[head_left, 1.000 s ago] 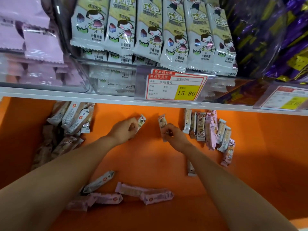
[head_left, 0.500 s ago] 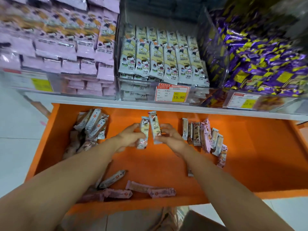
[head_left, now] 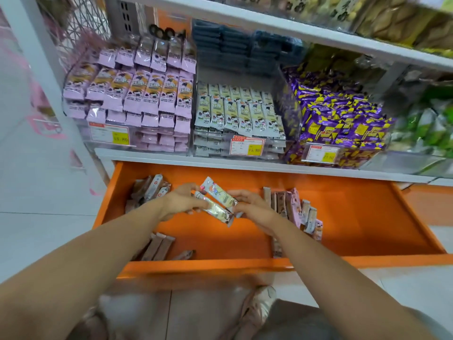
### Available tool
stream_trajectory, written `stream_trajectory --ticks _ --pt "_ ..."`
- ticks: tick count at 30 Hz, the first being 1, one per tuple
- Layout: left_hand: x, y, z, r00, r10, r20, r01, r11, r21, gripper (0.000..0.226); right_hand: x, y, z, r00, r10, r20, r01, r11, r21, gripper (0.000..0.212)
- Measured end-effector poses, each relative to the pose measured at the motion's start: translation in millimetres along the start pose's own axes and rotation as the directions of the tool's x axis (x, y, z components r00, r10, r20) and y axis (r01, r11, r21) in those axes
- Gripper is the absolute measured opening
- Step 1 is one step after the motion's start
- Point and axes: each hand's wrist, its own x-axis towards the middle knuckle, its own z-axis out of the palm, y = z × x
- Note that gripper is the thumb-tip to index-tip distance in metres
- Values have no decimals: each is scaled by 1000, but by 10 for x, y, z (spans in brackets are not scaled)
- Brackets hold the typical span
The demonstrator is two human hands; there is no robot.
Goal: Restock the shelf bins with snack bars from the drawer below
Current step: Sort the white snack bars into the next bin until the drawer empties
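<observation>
— Two bars meet at the centre; how do the fingers hold them?

— Left hand (head_left: 181,202): fingers curled, pinching the left end of the lower bar (head_left: 215,210). Right hand (head_left: 253,208): fingers curled round the right end of the upper bar (head_left: 218,192). Both bars slant the same way, side by side and touching along their length, raised over the open orange drawer (head_left: 355,217).

— What lies nearest the fingers?

— Just right of the right fingers, a row of bars (head_left: 291,207) stands on edge, running toward the drawer's front. Left of the left fingers, near the drawer's side wall, a loose pile of bars (head_left: 149,190). On the person's side of the fingers, partly under the left forearm, a few brown-wrapped bars (head_left: 159,246) lie by the front wall.

— And beyond the fingers?

— Past the fingertips the white shelf edge (head_left: 220,164) carries clear bins (head_left: 213,149) set side by side. Pink packets (head_left: 137,94) fill the one beyond and to the left; white packets (head_left: 240,116) fill the one straight beyond; purple-and-yellow packets (head_left: 343,123) fill the one beyond and to the right. The middle bin's front bears a red-and-yellow price tag (head_left: 247,146). Below the forearms, blurred, a shoe (head_left: 259,305) rests on the pale tiled floor (head_left: 49,229).
</observation>
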Motion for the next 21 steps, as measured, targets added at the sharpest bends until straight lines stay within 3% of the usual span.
stream_trajectory --ticks 4,10,16,21 --pt "-176 96 29 998 52 -34 -53 998 -42 43 -150 -50 117 1000 -13 1 13 996 87 39" --pt "-495 299 260 992 36 -118 -74 936 -343 15 -330 -198 176 998 -66 -24 69 982 178 34" --pt "-570 457 347 986 12 -163 -74 922 -380 24 -556 -383 171 991 -133 -27 136 973 188 33" --pt "-602 607 366 981 -14 -195 -62 923 -379 39 -741 -516 123 973 -215 -79 220 973 69 34"
